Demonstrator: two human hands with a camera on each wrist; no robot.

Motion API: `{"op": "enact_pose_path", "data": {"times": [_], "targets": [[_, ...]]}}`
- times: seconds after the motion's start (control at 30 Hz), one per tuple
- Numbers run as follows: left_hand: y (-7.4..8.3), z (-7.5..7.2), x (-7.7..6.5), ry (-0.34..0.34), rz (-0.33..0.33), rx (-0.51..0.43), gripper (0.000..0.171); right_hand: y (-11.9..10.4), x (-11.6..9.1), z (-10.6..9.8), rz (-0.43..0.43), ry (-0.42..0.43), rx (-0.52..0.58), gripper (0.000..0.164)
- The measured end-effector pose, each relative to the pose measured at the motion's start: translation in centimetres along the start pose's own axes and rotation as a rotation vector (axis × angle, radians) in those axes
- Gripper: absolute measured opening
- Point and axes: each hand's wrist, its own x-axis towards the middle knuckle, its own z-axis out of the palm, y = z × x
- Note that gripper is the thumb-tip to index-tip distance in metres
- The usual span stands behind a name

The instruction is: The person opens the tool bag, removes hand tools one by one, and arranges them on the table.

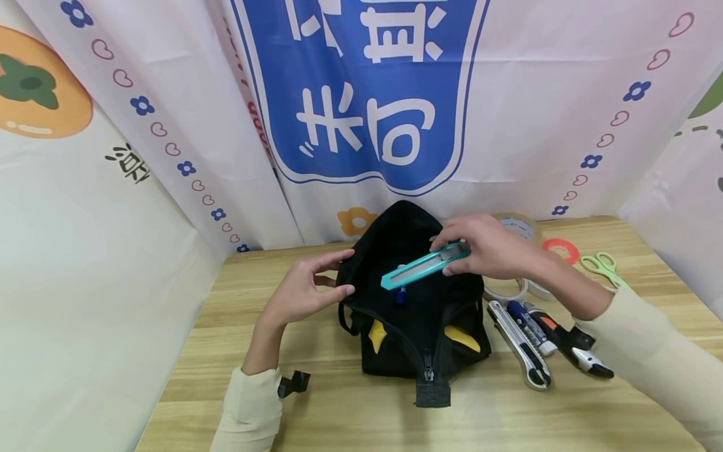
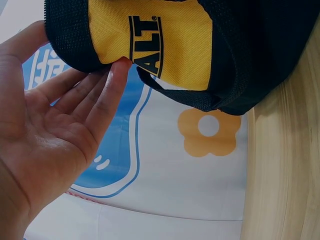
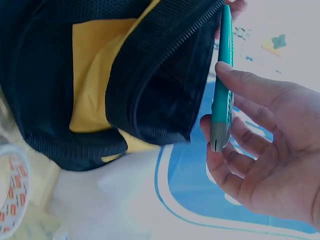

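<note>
A black tool bag (image 1: 384, 342) with yellow panels stands unzipped on the table, its mouth spread wide. At its left rim, my left hand (image 1: 302, 285) holds the zippered edge between thumb and fingers; the left wrist view shows the fingertips against the yellow side panel (image 2: 185, 50). My right hand (image 1: 482, 248) pinches a teal box cutter (image 1: 418, 270) over the bag's mouth, its teal end pointing left and down. The right wrist view shows the cutter's grey end (image 3: 220, 135) between thumb and fingers. Inside the bag lies a small dark blue object (image 1: 400, 295), partly hidden by the cutter.
Right of the bag lie a silver box cutter (image 1: 519, 345), a blue-and-white tube-like item (image 1: 532, 328) and a black-and-silver utility knife (image 1: 587, 361). Behind them are tape rolls, including a red one (image 1: 562, 250), and green scissors (image 1: 603, 267). A printed curtain (image 1: 508, 125) hangs behind.
</note>
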Motion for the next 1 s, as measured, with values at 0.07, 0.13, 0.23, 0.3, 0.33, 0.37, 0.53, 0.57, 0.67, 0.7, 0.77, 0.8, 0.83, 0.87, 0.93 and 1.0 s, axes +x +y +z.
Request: {"op": "enact_pose_path", "data": {"times": [0.07,0.13,0.23,0.3,0.33,0.37,0.53,0.57,0.67,0.7,0.77,0.8,0.83,0.87,0.93,1.0], "targets": [[0.0,0.0,0.0,0.0,-0.003,0.003,0.059,0.3,-0.7,-0.5,0.02,0.014,0.002,0.034],[0.0,0.0,0.0,-0.001,-0.005,0.006,0.06,0.7,-1.4,-1.0,0.046,0.025,0.007,0.034],[0.0,0.0,0.0,-0.003,-0.004,0.007,0.06,1.5,-2.6,-1.6,0.07,0.046,0.008,0.032],[0.0,0.0,0.0,-0.005,-0.003,0.006,0.06,2.2,-3.5,-2.0,0.078,0.067,0.01,0.031],[0.0,0.0,0.0,-0.004,-0.002,0.007,0.06,2.5,-4.0,-2.1,0.082,0.076,0.008,0.03],[-0.1,0.0,0.0,-0.003,-0.001,0.007,0.06,2.9,-4.4,-2.2,0.083,0.088,0.0,0.03],[-0.1,0.0,0.0,0.001,-0.005,0.003,0.06,5.1,-6.9,-2.2,0.153,0.115,-0.022,0.032],[-0.1,0.0,0.0,0.001,-0.007,0.003,0.06,5.5,-7.4,-2.1,0.171,0.119,-0.02,0.032],[-0.1,-0.1,0.0,0.002,-0.01,0.005,0.06,6.9,-9.0,-1.8,0.228,0.128,-0.002,0.03],[-0.1,-0.1,0.0,0.002,-0.01,0.007,0.06,7.3,-9.6,-1.6,0.246,0.134,-0.001,0.029],[-0.1,0.0,0.0,0.003,-0.009,0.009,0.06,8.2,-10.9,-1.3,0.27,0.152,-0.004,0.027],[-0.1,0.0,0.0,0.003,-0.008,0.01,0.06,8.6,-11.5,-1.1,0.289,0.158,-0.009,0.028],[-0.1,0.0,0.0,0.002,-0.007,0.009,0.06,9.0,-12.1,-1.0,0.314,0.161,-0.011,0.029],[-0.1,0.0,0.0,0.001,-0.006,0.008,0.06,9.3,-12.7,-0.8,0.338,0.164,-0.014,0.03],[-0.1,0.0,0.1,-0.001,-0.005,0.008,0.06,9.9,-13.8,-0.4,0.395,0.156,-0.017,0.033],[-0.1,0.0,0.1,0.0,-0.003,0.009,0.06,10.4,-14.8,0.0,0.448,0.138,-0.017,0.038]]}}
